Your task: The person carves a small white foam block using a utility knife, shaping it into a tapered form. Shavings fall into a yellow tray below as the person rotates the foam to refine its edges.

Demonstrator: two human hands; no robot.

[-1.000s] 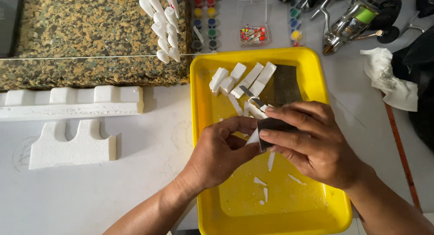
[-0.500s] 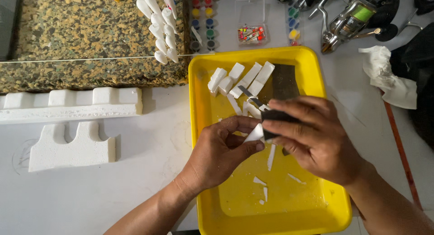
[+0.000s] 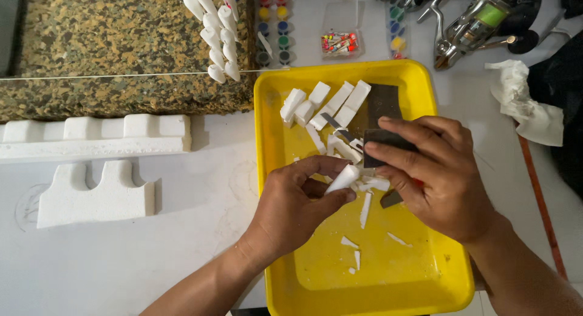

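Only the head view here, looking straight down onto a yellow plastic tray (image 3: 273, 170) sitting on a white table (image 3: 182, 255).

Left hand (image 3: 297, 209) has its thumb and fingers pinched together on a small white foam piece (image 3: 342, 178) — a stubby tapered bit, long axis running up and to the right, tip pointing toward the other hand. It's held just above the tray floor, roughly mid-tray.

Right hand (image 3: 440, 176) is clamped on a dark flat sanding block (image 3: 385, 147), fingers wrapped over the top. The block sits just up and right of the foam piece, very near it — can't quite tell if they're touching. So the foam lies down-left of the right hand, and the left hand is obviously the nearer one since it's holding it.

Around them in the tray: a cluster of rough white foam blocks (image 3: 328, 103) near the top edge, a dark sheet of sandpaper (image 3: 384, 100) beside them, and thin foam shavings (image 3: 365, 209) scattered across the floor.

Off the tray: a row of finished white foam shapes (image 3: 218, 33) stuck on a speckled sponge slab (image 3: 109, 42), foam packing pieces (image 3: 97, 197) on the left, little paint pots (image 3: 273, 24) and a fishing reel (image 3: 470, 27) up top.
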